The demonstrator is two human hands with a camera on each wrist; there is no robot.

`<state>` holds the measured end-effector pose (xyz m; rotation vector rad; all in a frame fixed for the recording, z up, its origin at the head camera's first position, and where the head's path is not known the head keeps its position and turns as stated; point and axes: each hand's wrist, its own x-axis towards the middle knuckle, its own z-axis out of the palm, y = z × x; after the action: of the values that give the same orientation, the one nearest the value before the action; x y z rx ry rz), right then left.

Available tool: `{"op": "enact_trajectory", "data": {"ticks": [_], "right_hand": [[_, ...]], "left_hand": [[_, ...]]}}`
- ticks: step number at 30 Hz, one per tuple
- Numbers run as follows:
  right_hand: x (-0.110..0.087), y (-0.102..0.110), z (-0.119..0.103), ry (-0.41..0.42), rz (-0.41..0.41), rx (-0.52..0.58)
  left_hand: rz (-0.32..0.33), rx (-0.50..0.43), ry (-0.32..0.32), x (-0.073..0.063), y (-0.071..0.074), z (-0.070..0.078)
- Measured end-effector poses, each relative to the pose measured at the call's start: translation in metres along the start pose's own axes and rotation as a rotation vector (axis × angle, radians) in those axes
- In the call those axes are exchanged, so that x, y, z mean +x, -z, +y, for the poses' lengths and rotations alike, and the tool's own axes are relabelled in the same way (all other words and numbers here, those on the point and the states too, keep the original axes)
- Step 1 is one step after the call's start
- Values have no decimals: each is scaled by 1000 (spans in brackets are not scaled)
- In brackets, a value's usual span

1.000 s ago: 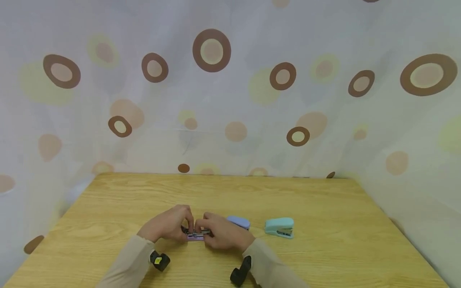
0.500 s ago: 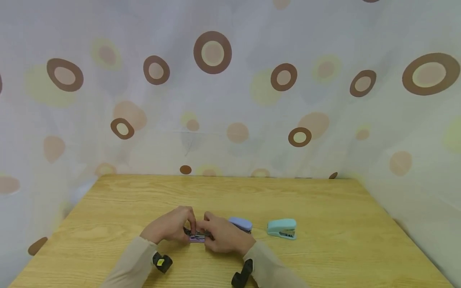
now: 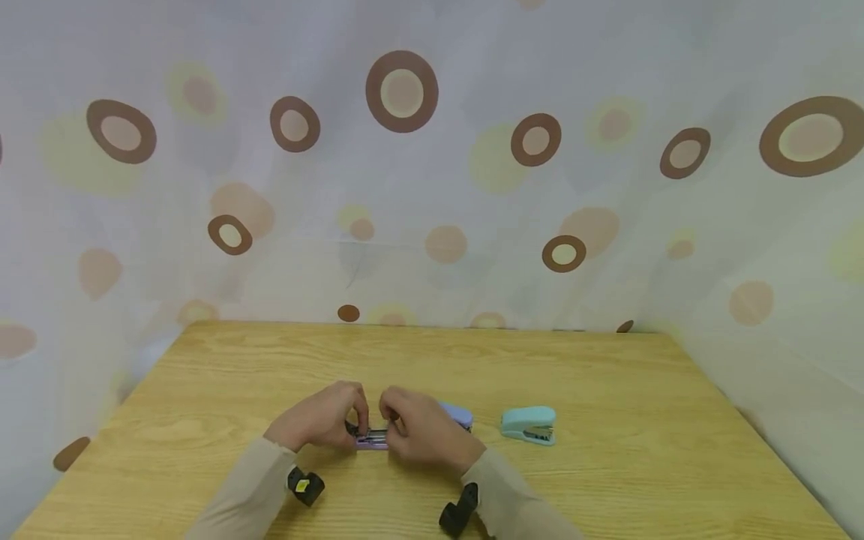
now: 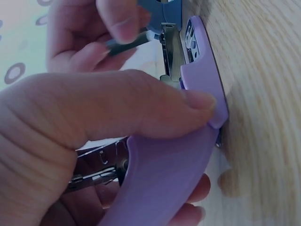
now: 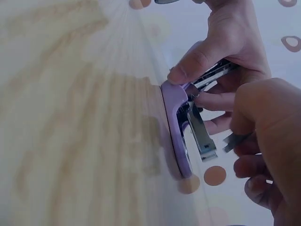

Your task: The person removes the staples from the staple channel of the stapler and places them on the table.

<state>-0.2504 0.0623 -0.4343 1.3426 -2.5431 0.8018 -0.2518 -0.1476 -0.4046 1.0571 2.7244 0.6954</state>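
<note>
A purple stapler (image 3: pixel 372 445) is folded wide open on the table, its metal staple channel (image 5: pixel 201 132) exposed. My left hand (image 3: pixel 322 417) holds it near the hinge, the thumb pressing on the purple body in the left wrist view. Beyond the thumb, the stapler's top cover (image 4: pixel 164 174) is swung back toward the left palm. My right hand (image 3: pixel 429 433) pinches a short grey strip of staples (image 5: pixel 235 140) between thumb and fingers. The strip is held beside the free end of the channel, with a gap showing between them in the right wrist view.
A blue stapler (image 3: pixel 458 414) stands just behind my right hand, partly hidden by it. Farther right on the wooden table (image 3: pixel 607 465) is a mint-green stapler (image 3: pixel 529 425). A patterned curtain (image 3: pixel 445 187) hangs behind the table and along its sides.
My right hand has drawn back to the right from the stapler, so more of the metal channel shows. My left hand keeps its hold on the stapler.
</note>
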Motion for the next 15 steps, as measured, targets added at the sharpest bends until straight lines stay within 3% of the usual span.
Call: {"op": "enact_trajectory", "data": {"ticks": [8, 15], "right_hand": [[-1, 5, -1, -65, 23, 45], [1, 11, 1, -27, 63, 31]], "left_hand": [[16, 69, 28, -2, -6, 0], [35, 101, 1, 1, -2, -2]]}}
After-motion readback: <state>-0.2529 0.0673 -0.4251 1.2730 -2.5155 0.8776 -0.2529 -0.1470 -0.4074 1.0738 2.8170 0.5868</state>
